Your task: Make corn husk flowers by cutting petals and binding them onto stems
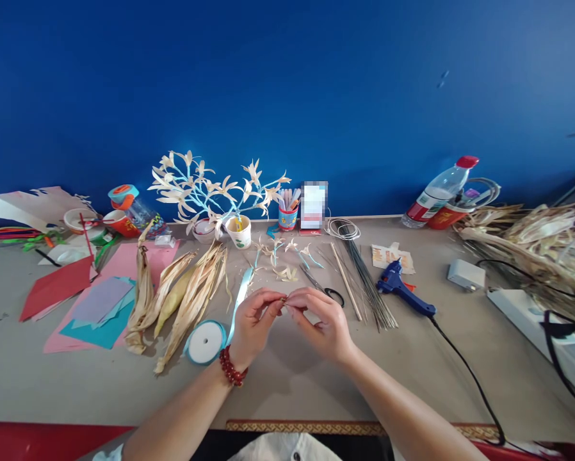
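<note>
Above the middle of the table, my left hand (256,323) and my right hand (323,320) meet at the fingertips. Both are pinched around something too small to make out. A red bead bracelet (232,367) is on my left wrist. Just left of my left hand lies a spool of light blue ribbon (205,342), its loose strip (240,298) running up beside the hand. Small husk flowers on blue stems (274,250) lie beyond my fingers. Black-handled scissors (334,296) rest behind my right hand, partly hidden by it.
A paper cup (239,233) holds branches of pale flowers (210,186). Dried corn husks (186,294) and coloured paper (95,307) lie left. To the right are thin wires (369,282), a blue glue gun (403,288) with its cable, a bottle (436,194) and a power strip (532,320).
</note>
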`<state>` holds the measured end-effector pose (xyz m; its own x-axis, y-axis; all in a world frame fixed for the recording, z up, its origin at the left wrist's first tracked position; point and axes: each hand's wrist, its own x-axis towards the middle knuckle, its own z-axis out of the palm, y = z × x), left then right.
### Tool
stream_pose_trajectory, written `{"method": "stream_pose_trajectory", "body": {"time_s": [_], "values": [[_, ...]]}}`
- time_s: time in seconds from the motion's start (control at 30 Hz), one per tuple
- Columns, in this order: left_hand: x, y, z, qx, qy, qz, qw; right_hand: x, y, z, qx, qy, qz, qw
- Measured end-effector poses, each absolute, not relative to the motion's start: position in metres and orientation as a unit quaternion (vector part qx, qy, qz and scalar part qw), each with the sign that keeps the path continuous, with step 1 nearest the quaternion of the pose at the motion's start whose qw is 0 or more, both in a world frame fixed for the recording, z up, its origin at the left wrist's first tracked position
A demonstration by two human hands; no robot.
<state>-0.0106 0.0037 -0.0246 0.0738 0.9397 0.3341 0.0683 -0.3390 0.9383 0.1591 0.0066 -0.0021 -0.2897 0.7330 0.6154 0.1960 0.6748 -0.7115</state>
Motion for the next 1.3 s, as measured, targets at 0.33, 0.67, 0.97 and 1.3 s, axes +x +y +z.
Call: {"method": "stream_pose_trajectory", "body": {"time_s": [0.33, 0.67, 0.97, 1.3], "values": [[-0.0088, 0.0000, -0.0220, 0.577, 0.429, 0.548, 0.428, 0.1585, 0.0061, -0.0031, -0.331, -0.738, 0.292, 0.510], [-0.0139, 0.0017, -0.0210, 0.664, 0.399, 0.558, 0.297, 0.1564, 0.0074, -0.0077, -0.345, -0.726, 0.334, 0.493], [-0.0128, -0.0012, -0.0220, 0.630, 0.411, 0.565, 0.338, 0.1572, 0.0072, -0.0096, -0.362, -0.726, 0.330, 0.484], [-0.0152, 0.0027, -0.0241, 0.651, 0.423, 0.566, 0.277, 0.1604, 0.0029, -0.0024, -0.387, -0.761, 0.261, 0.451]]}}
